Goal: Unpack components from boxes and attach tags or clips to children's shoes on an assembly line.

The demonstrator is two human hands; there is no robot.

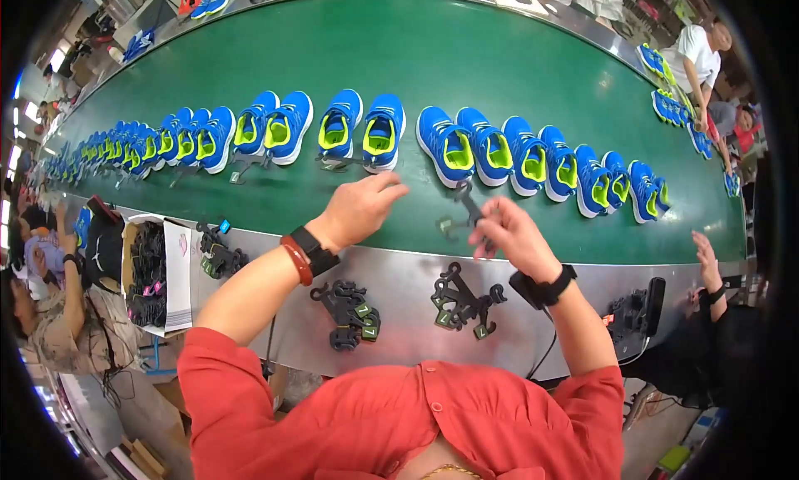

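In the head view, the landmark is the long green conveyor belt. Over its near part, the left hand has its fingers drawn close together; whether they grip anything I cannot tell. It is just beside a pair of blue mesh sneakers with lime-yellow linings, which stands on the belt, a dark plastic strip at its heels.

Also over the belt's near part, the right hand pinches a black plastic shoe hanger with a green tag, slightly blurred. The hanger's upper end reaches the heel of the first sneaker in the right-hand row on the belt; contact is unclear.

More matching sneakers line the belt toward its left end. On the bare steel ledge along the belt's near side lie a left heap of black hangers and a right heap of black hangers.
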